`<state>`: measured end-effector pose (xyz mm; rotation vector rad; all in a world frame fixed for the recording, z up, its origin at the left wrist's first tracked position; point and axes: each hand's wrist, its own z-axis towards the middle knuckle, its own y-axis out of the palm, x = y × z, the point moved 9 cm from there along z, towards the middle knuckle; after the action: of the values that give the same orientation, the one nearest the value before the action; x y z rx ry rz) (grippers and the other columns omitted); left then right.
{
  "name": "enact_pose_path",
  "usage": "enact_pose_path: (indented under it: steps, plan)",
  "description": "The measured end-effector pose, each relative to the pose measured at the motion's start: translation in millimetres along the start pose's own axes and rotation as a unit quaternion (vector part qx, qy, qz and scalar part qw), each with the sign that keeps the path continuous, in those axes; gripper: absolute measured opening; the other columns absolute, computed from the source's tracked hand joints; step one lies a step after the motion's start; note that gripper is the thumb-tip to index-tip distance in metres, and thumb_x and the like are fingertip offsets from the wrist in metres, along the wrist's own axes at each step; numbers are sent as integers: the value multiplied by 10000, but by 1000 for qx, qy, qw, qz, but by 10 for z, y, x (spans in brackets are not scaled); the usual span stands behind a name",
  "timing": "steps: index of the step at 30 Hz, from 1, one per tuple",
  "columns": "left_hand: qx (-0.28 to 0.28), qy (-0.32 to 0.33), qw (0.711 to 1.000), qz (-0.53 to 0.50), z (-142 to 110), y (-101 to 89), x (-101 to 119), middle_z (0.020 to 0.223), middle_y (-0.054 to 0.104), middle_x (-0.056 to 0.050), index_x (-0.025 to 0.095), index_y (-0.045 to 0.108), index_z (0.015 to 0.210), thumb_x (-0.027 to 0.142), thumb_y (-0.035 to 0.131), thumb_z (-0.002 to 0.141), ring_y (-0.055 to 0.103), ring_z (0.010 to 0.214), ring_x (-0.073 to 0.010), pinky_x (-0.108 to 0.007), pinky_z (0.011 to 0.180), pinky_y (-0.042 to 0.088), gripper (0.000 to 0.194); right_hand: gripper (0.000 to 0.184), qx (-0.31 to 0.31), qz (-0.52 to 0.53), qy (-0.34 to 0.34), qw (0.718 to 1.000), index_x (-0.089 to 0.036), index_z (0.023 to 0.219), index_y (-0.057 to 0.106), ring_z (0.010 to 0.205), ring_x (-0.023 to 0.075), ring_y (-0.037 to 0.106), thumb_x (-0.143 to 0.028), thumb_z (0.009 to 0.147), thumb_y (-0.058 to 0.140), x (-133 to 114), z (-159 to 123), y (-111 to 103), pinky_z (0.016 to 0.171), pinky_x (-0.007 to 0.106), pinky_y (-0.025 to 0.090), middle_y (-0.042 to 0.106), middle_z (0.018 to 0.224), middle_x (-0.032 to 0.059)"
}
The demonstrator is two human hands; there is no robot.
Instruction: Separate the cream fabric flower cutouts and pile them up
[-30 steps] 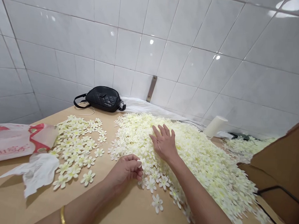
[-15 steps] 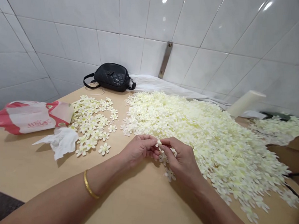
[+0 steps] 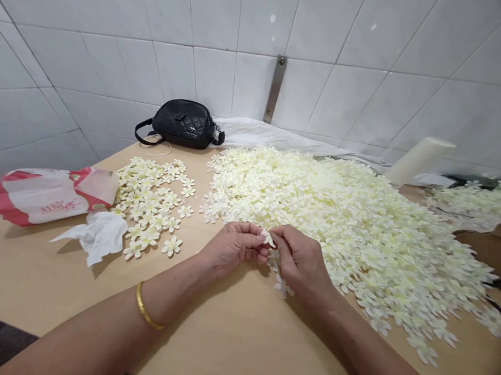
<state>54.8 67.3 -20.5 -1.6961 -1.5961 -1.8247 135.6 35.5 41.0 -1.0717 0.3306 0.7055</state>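
Between my two hands, over the front of the big pile, is a small cream artificial flower (image 3: 268, 238). My left hand (image 3: 241, 244) pinches it from the left with thumb and fingertips. From the other side, the thumb and forefinger of my right hand (image 3: 300, 263) are closed on it too. A few loose blossoms (image 3: 284, 287) show beneath my right hand, partly covered by it. Just beyond my hands spreads a large heap of pale yellow-white artificial flowers (image 3: 317, 196). A smaller group of flowers (image 3: 151, 204) lies to the left, with a single blossom (image 3: 172, 246) at its near edge.
A red and white packet (image 3: 52, 197) and a crumpled tissue (image 3: 100, 235) lie on the table (image 3: 209, 331) at left. A black bag (image 3: 182, 123) stands by the tiled wall. Toward the back right are a cream roll (image 3: 420, 160) and something brown (image 3: 491, 245).
The camera view has shifted slightly. The flower at my fingertips is turned a little and shows more of its petals. Both hands keep their pinch.
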Motion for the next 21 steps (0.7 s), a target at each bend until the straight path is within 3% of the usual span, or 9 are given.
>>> enact_pose_path:
  steps: [7, 15, 21]
  plan:
    - [4, 5, 1000, -1, -21, 37, 36, 537, 582, -26, 91, 557, 624, 101, 668, 574, 538, 482, -93, -242, 550, 439, 122, 198, -15, 89, 83, 992, -176, 680, 509, 509, 95, 443, -225, 839, 402, 66, 8, 2, 500, 202, 360, 500, 562, -24]
    - [17, 18, 1000, 11, -2, -35, 43, 512, 571, -20, 102, 539, 632, 115, 672, 589, 543, 476, -103, -256, 553, 445, 140, 171, -33, 93, 53, 994, -167, 822, 588, 628, 125, 539, -232, 833, 430, 41, -19, 23, 591, 228, 413, 600, 702, 13]
    - [8, 13, 1000, 18, -6, -24, 22, 552, 586, -35, 93, 554, 649, 155, 685, 613, 557, 516, -109, -263, 576, 452, 150, 200, -6, 44, 18, 999, -167, 789, 600, 615, 128, 541, -201, 829, 407, 3, -6, -6, 578, 230, 407, 611, 697, 23]
